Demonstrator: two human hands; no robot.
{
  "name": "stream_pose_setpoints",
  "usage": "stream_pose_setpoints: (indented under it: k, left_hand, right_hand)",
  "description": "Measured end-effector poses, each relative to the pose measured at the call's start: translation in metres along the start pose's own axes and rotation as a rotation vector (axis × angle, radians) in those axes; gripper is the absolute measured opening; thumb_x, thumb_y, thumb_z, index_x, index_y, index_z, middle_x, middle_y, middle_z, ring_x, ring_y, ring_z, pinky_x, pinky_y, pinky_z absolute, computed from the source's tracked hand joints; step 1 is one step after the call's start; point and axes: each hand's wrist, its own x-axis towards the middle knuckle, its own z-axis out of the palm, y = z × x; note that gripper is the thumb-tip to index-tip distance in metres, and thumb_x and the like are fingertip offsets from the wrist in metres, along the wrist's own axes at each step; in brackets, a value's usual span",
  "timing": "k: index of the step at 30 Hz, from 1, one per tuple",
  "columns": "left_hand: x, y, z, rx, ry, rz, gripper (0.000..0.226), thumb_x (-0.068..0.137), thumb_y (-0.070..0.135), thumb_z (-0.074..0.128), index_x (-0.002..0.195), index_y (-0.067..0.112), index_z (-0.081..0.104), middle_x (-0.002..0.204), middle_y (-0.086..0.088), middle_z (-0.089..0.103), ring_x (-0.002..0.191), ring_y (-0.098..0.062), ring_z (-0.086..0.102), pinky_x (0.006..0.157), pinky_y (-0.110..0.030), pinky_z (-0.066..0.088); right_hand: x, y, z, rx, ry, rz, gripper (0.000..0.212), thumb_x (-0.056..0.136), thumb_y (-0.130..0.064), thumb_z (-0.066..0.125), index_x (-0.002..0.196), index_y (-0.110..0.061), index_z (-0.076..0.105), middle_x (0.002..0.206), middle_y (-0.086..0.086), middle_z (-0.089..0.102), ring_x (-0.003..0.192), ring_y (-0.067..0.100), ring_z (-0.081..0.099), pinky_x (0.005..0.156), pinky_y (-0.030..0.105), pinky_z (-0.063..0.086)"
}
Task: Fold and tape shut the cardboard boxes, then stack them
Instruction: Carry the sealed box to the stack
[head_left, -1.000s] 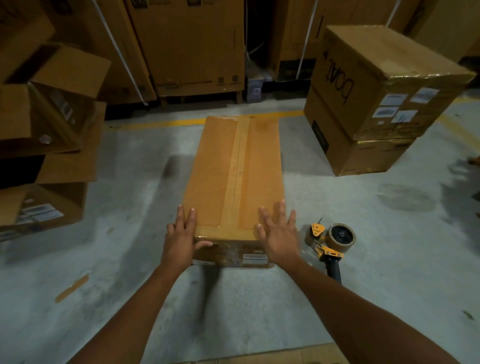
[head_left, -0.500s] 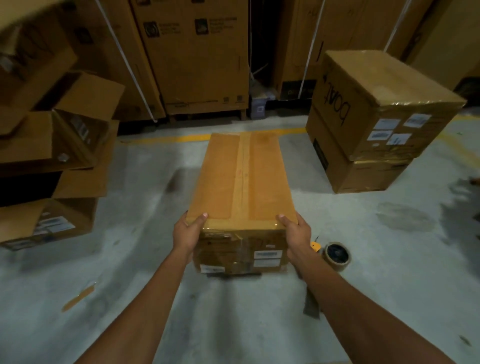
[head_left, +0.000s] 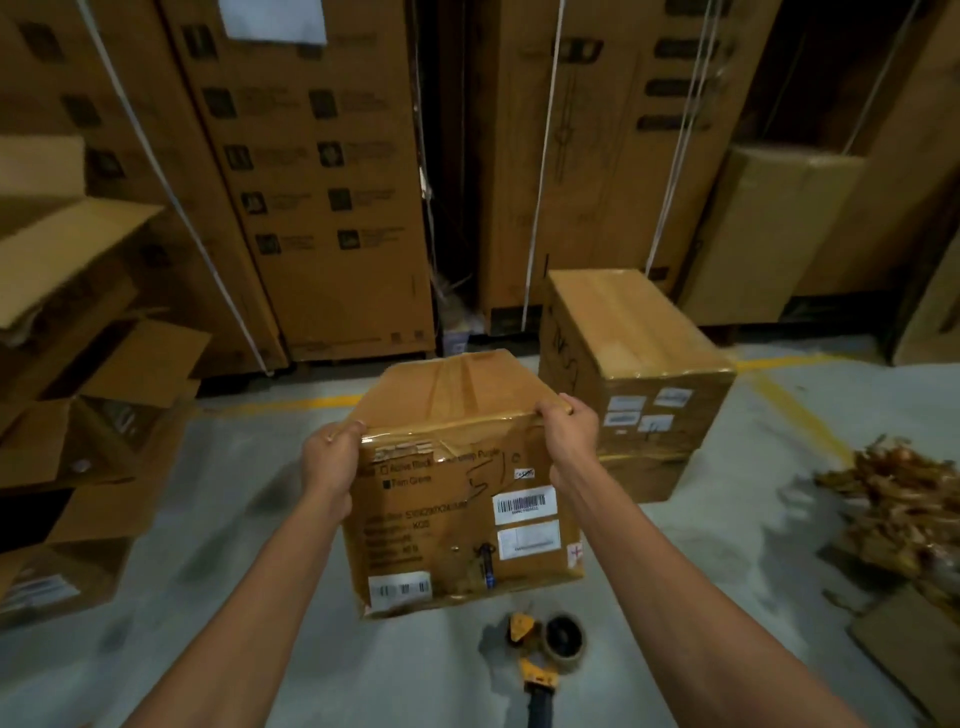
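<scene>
You are holding the taped box up before you, beside the stacked boxes, left hand and right hand curling over its near top corners, where it is seeming stiff, fairly light and tape-slick.

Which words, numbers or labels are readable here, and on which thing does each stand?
"Active Black", "Purple", "Green": held box, faint, uncertain.
Barcode labels on it: too small.
Stacked box handwriting and stickers: blurred.
Tall cartons print: blurred.
</scene>
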Motion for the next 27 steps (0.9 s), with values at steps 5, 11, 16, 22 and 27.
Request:
stream_pose_setpoints:
  k: [5,11,16,22,27]
  left_hand:
    - [0.002,0.072,0.031,-0.027,-0.033,0.099,0.022,0.088,0.028,0.061,0.107,0.019,0.068,0.104,-0.004,0.068,0.096,-0.024,0.061,0.083,-0.039,0.048]
    - [0.008,0.125,0.050,-0.139,-0.157,0.184,0.050,0.096,0.020,0.057,0.146,0.024,0.049,0.138,0.002,0.054,0.114,-0.023,0.056,0.099,-0.042,0.050]
    - [0.007,0.150,0.072,-0.172,-0.272,0.243,0.044,0.100,0.015,0.054,0.144,0.023,0.052,0.145,0.002,0.053,0.125,-0.022,0.053,0.108,-0.042,0.046]
    - [-0.002,0.175,0.147,-0.191,-0.342,0.282,0.032,0.100,0.018,0.058,0.131,0.021,0.065,0.139,0.000,0.059,0.126,-0.024,0.054,0.109,-0.041,0.044]
    - [-0.013,0.178,0.237,-0.219,-0.397,0.300,0.032,0.101,0.018,0.056,0.132,0.019,0.065,0.145,-0.001,0.053,0.132,-0.024,0.049,0.109,-0.035,0.042]
  right_hand:
    - [0.019,-0.054,-0.008,0.013,0.071,-0.022,0.046,0.076,-0.036,0.071,0.120,-0.023,0.067,0.098,0.003,0.074,0.090,0.027,0.070,0.082,0.050,0.061]
    - [0.009,-0.136,-0.013,-0.057,-0.021,0.095,0.055,0.097,-0.035,0.061,0.147,-0.027,0.039,0.135,0.014,0.056,0.119,0.041,0.057,0.095,0.072,0.044]
    - [0.008,-0.167,-0.023,-0.013,0.085,0.059,0.060,0.099,-0.029,0.058,0.154,-0.031,0.031,0.152,0.015,0.041,0.136,0.049,0.039,0.093,0.086,0.028]
    - [0.024,-0.198,-0.075,-0.042,0.216,-0.109,0.048,0.096,-0.028,0.061,0.141,-0.022,0.047,0.100,0.005,0.059,0.082,0.027,0.060,0.059,0.056,0.056]
    - [0.085,-0.221,-0.132,-0.098,0.290,-0.253,0.062,0.088,-0.035,0.073,0.142,-0.023,0.044,0.099,0.001,0.056,0.084,0.021,0.058,0.081,0.057,0.058]
